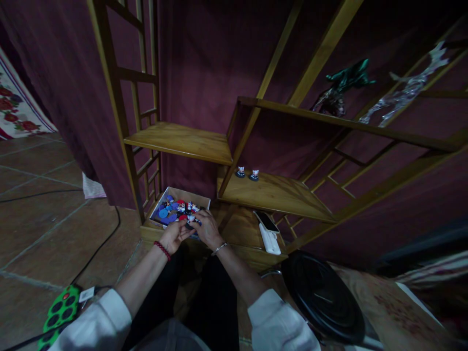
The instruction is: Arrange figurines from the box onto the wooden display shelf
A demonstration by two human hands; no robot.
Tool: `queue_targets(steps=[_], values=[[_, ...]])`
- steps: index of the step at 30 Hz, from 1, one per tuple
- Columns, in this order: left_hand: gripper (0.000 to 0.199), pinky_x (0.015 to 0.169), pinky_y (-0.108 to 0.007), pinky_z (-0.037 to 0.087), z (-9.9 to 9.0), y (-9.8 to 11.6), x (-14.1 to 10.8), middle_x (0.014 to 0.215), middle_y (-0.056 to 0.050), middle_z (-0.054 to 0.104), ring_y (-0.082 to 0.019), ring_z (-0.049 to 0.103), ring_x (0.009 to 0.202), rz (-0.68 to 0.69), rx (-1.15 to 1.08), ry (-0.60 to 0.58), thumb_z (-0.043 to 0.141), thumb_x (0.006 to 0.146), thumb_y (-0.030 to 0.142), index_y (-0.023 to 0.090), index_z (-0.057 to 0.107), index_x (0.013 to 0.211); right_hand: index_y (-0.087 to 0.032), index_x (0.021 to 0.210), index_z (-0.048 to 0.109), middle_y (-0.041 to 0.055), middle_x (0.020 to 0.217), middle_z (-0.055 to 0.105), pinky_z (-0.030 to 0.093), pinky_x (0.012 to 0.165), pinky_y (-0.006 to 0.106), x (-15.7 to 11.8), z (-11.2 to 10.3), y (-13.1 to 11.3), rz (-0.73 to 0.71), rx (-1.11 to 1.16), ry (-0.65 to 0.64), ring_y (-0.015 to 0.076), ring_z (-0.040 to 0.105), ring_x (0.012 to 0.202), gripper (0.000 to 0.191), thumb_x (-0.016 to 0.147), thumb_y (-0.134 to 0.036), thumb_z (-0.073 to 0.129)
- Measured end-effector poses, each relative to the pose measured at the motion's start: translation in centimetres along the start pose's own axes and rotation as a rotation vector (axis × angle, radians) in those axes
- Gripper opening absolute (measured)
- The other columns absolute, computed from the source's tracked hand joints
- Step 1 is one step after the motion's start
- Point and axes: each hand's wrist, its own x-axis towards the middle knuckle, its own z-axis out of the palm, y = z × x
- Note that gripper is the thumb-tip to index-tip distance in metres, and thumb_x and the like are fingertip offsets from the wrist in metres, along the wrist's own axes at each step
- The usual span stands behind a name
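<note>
Fingertip work at an open cardboard box, lower left of centre.
Blue, red and white pieces crowd it; at its near edge the left hand and right hand apparently pinch one white-and-dark figurine, details blurred. Picking up seems the step, calling for a light, steady hold. Mid-frame, two cat-like figurines stand upright.

Both my forearms reach forward and down, angling inward. My left hand points its fingers rightward; my right hand, back up, bends its fingers in. Fingertips close together.
</note>
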Motion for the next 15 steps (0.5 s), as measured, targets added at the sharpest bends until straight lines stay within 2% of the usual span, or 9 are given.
queue_targets(steps=[5, 9, 15], values=[[0.011, 0.059, -0.025, 0.054, 1.0, 1.0, -0.7, 0.056, -0.004, 0.060, -0.012, 0.060, 0.051, 0.065, 0.034, -0.087, 0.047, 0.081, 0.011, 0.010, 0.055, 0.073, -0.021, 0.094, 0.062, 0.0056, 0.093, 0.060, 0.041, 0.083, 0.032, 0.2, -0.8, -0.6, 0.003, 0.053, 0.125, 0.0194, 0.050, 0.092, 0.018, 0.077, -0.025, 0.057], [0.013, 0.056, -0.024, 0.053, 1.8, 1.6, -1.5, 0.054, -0.003, 0.059, -0.011, 0.059, 0.048, 0.104, 0.046, -0.077, 0.047, 0.079, 0.009, 0.011, 0.054, 0.069, -0.020, 0.093, 0.062, 0.0059, 0.094, 0.060, 0.042, 0.084, 0.031, 0.3, -1.3, -0.8, 0.018, 0.134, 0.161, 0.0186, 0.053, 0.092, 0.017, 0.078, -0.025, 0.056], [0.014, 0.053, -0.025, 0.053, 2.4, 1.8, -2.4, 0.047, 0.002, 0.052, -0.009, 0.053, 0.043, 0.174, 0.016, -0.024, 0.048, 0.076, 0.004, 0.013, 0.051, 0.065, -0.018, 0.093, 0.062, 0.0064, 0.097, 0.061, 0.043, 0.086, 0.029, 0.2, -1.4, -1.0, 0.007, 0.239, 0.142, 0.0158, 0.056, 0.093, 0.018, 0.081, -0.019, 0.049]])
